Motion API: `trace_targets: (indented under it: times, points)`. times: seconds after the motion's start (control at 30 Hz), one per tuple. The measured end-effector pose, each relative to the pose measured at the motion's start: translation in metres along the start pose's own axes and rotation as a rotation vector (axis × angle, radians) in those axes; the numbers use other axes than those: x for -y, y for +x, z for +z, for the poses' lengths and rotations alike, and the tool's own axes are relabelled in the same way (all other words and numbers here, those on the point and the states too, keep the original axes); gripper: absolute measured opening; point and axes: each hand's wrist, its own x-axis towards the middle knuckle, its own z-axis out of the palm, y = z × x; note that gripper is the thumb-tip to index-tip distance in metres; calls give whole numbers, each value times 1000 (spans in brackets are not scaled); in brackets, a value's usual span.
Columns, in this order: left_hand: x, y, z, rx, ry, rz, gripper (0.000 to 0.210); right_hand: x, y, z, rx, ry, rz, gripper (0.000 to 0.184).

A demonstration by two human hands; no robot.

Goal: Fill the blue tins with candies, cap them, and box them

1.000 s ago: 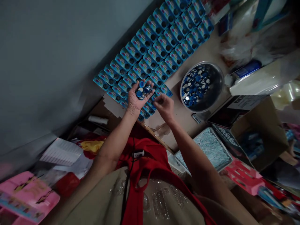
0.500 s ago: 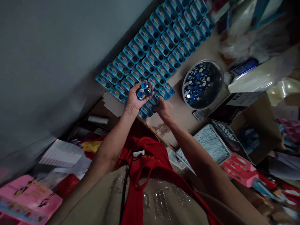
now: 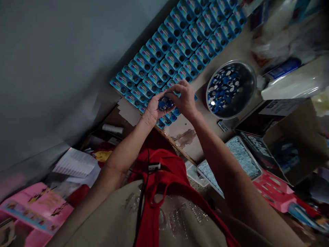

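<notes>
My left hand [image 3: 153, 107] is cupped palm up around several small round blue and silver discs [image 3: 164, 104], which look like caps or little mirrors. Over that palm, my right hand [image 3: 187, 99] bends down with thumb and fingertips together at the discs; whatever is between them is hidden. Beneath and beyond both hands, rows of blue rectangular cases [image 3: 161, 73] with printed labels lie side by side, each with a dark round spot near one end. On the nearest cases, blue round pieces [image 3: 177, 112] show at that end.
A metal bowl [image 3: 253, 89] of blue and silver discs stands to the right on the table [image 3: 190, 128]. Nearer me are a tray of pale blue bits [image 3: 231, 161] and an open cardboard box [image 3: 305, 144]. A wall [image 3: 64, 61] rises along the left.
My right hand has come up from the nearest cases to the discs in my left palm. The view has shifted slightly, and the left hand still cups the discs.
</notes>
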Motion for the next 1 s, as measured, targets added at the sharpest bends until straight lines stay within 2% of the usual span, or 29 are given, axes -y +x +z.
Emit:
trace_targets:
  times: [0.1, 0.17, 0.23, 0.33, 0.4, 0.57, 0.73, 0.9, 1.0]
  points:
    - [1, -5, 2, -74, 49, -53, 29, -5, -16, -1, -47, 27, 24, 9]
    - [-3, -12, 2, -71, 48, -72, 28, -5, -40, -3, -136, 34, 70, 14]
    - [-10, -22, 0, -39, 31, -68, 27, -5, -70, 0, -156, 30, 146, 16]
    - [-21, -33, -3, 2, -10, -13, 28, -5, -109, 16, 16, 4, 263, 11]
    - [-26, -38, -4, 11, -28, 16, 29, -6, -122, 30, 102, -44, 307, 9]
    - [-29, -39, -6, 28, -39, 24, 28, -10, -112, 48, 238, -242, 389, 10]
    - [-28, -36, -9, 55, -52, -8, 32, -8, -88, 50, 221, -318, 502, 28]
    - [-28, -40, -8, 70, -51, -2, 32, 2, -83, 34, 256, -265, 458, 37]
    - [-28, -43, -12, 68, -39, -5, 33, 8, -76, 17, 121, -175, 379, 35]
